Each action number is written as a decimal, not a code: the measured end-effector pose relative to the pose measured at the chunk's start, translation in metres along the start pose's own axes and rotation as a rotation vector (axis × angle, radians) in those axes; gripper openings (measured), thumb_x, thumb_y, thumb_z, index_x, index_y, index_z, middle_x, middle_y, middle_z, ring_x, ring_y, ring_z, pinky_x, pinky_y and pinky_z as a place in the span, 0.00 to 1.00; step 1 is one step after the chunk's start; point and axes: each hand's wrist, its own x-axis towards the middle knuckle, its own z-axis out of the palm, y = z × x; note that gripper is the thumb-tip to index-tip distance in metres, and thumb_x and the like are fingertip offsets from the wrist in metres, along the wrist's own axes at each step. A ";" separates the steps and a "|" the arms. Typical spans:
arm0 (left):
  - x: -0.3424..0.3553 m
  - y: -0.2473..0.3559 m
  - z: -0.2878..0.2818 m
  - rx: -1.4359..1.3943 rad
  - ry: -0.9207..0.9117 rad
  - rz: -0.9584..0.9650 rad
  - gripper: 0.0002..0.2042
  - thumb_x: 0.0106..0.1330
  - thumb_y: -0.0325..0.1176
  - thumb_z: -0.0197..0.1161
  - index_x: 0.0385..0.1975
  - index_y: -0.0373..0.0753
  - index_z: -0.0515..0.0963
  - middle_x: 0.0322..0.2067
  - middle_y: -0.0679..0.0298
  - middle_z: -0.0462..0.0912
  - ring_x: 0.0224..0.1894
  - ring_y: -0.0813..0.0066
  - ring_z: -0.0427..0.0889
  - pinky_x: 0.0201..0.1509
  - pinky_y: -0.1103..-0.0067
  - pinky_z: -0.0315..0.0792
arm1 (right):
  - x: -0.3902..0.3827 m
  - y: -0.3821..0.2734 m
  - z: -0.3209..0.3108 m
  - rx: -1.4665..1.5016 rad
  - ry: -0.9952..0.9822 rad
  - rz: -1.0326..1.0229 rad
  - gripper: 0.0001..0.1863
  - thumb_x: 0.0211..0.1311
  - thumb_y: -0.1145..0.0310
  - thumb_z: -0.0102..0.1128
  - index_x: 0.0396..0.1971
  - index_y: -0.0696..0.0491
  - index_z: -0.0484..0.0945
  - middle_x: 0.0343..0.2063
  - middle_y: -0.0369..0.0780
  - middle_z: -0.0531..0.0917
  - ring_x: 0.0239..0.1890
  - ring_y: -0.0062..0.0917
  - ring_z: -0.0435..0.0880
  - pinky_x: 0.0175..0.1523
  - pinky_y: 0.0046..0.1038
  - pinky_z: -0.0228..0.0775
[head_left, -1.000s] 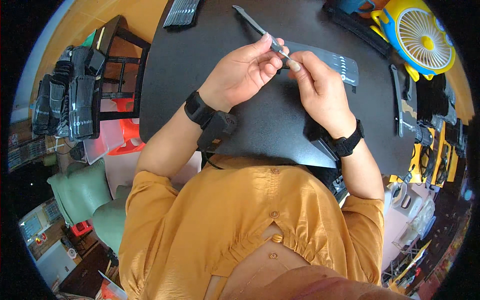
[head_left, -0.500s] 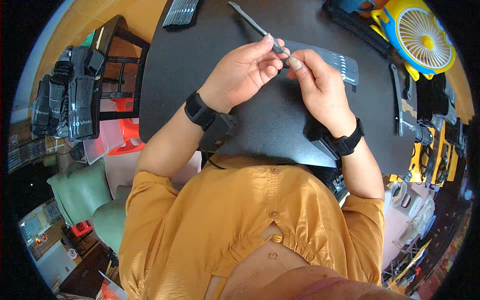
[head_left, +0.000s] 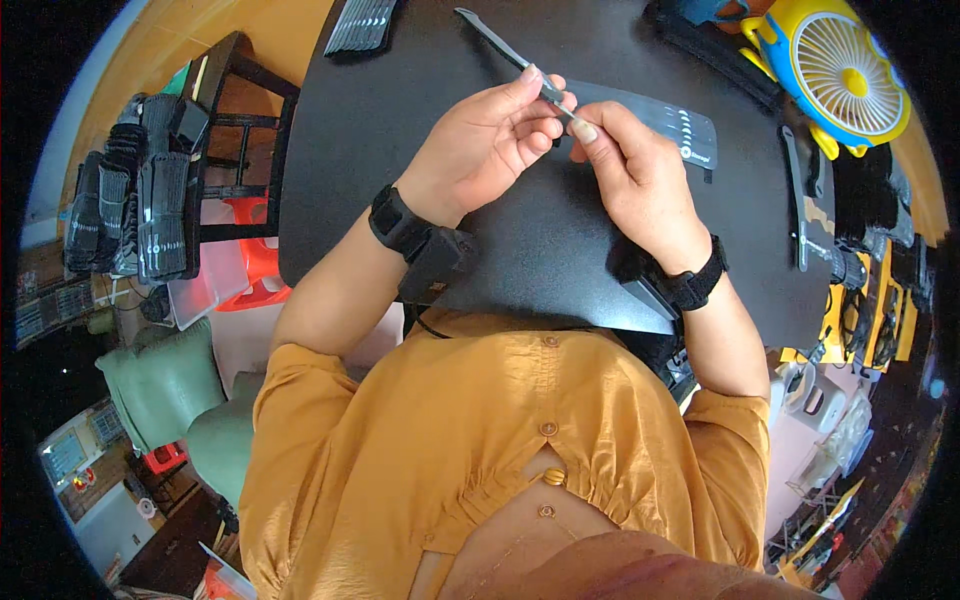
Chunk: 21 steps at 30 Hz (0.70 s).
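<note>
Above the table, my left hand (head_left: 505, 140) pinches a long, slim, dark grey strip (head_left: 492, 38) between thumb and fingers. The strip's free end points up and to the left and has a slightly curved tip. Its lower end runs into the fingertips of my right hand (head_left: 635, 165), which are closed in a pinch on a thin, light-coloured part. What that thin part is stays mostly hidden by the thumb. Just behind my right hand lies a flat dark sheet (head_left: 680, 130) with a row of small light slots.
A black table (head_left: 400, 130) spreads under both hands. A bundle of dark strips (head_left: 361, 26) lies at the far left, and a yellow-and-blue fan (head_left: 850, 80) stands far right. Another long dark strip (head_left: 794, 200) lies near the right edge. Stacked dark packs (head_left: 160, 190) sit left.
The strip is still held in both hands. My right fingertips have shifted very slightly up and left along its lower end; the left hand barely moved.
</note>
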 end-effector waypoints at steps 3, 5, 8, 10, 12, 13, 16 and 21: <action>0.001 0.000 -0.001 -0.012 -0.010 -0.009 0.15 0.74 0.39 0.50 0.47 0.32 0.73 0.39 0.60 0.80 0.33 0.80 0.77 0.39 0.87 0.75 | 0.000 0.002 0.000 -0.010 0.003 -0.010 0.05 0.66 0.71 0.51 0.37 0.55 0.76 0.24 0.44 0.82 0.29 0.39 0.84 0.34 0.34 0.75; 0.000 0.000 0.000 -0.009 -0.007 -0.010 0.15 0.74 0.39 0.50 0.47 0.32 0.73 0.39 0.61 0.80 0.34 0.80 0.77 0.38 0.87 0.75 | 0.000 0.002 0.000 -0.011 0.006 -0.012 0.05 0.66 0.71 0.51 0.37 0.55 0.76 0.24 0.44 0.82 0.29 0.39 0.84 0.34 0.34 0.75; 0.000 0.000 0.000 -0.001 0.006 -0.003 0.15 0.74 0.38 0.50 0.47 0.32 0.73 0.39 0.61 0.80 0.34 0.80 0.77 0.38 0.87 0.74 | 0.001 0.002 0.000 -0.019 0.013 -0.010 0.05 0.67 0.71 0.51 0.36 0.55 0.76 0.23 0.44 0.82 0.29 0.39 0.84 0.34 0.34 0.74; 0.000 0.000 0.000 0.005 0.016 0.003 0.15 0.74 0.38 0.50 0.47 0.32 0.73 0.39 0.61 0.80 0.34 0.80 0.77 0.38 0.87 0.74 | 0.001 0.002 0.000 -0.025 0.013 -0.003 0.05 0.67 0.71 0.51 0.36 0.55 0.76 0.23 0.45 0.82 0.28 0.39 0.84 0.33 0.34 0.74; 0.000 -0.001 0.000 0.011 0.016 0.012 0.15 0.74 0.39 0.50 0.47 0.32 0.73 0.39 0.61 0.80 0.34 0.80 0.77 0.38 0.87 0.74 | 0.001 0.002 0.000 -0.031 0.013 0.004 0.05 0.67 0.71 0.51 0.36 0.55 0.76 0.23 0.45 0.82 0.28 0.39 0.84 0.33 0.34 0.74; 0.000 -0.001 0.000 0.011 0.016 0.011 0.15 0.74 0.39 0.50 0.47 0.32 0.73 0.39 0.61 0.80 0.34 0.80 0.77 0.38 0.87 0.74 | 0.001 0.002 0.001 -0.028 0.020 0.003 0.05 0.67 0.71 0.51 0.35 0.55 0.75 0.23 0.45 0.82 0.28 0.39 0.84 0.33 0.34 0.74; 0.000 -0.002 0.000 0.021 0.024 0.015 0.14 0.74 0.39 0.50 0.46 0.32 0.73 0.38 0.61 0.80 0.33 0.80 0.76 0.37 0.87 0.74 | 0.001 0.002 0.001 -0.030 0.025 0.006 0.05 0.67 0.71 0.51 0.35 0.55 0.75 0.23 0.45 0.82 0.28 0.39 0.84 0.32 0.34 0.74; -0.001 -0.005 0.002 0.081 0.094 0.004 0.14 0.74 0.40 0.50 0.45 0.34 0.74 0.37 0.62 0.80 0.34 0.80 0.77 0.37 0.87 0.74 | 0.000 0.003 0.002 -0.021 0.015 0.027 0.05 0.66 0.71 0.52 0.35 0.55 0.75 0.22 0.44 0.82 0.28 0.39 0.84 0.33 0.34 0.75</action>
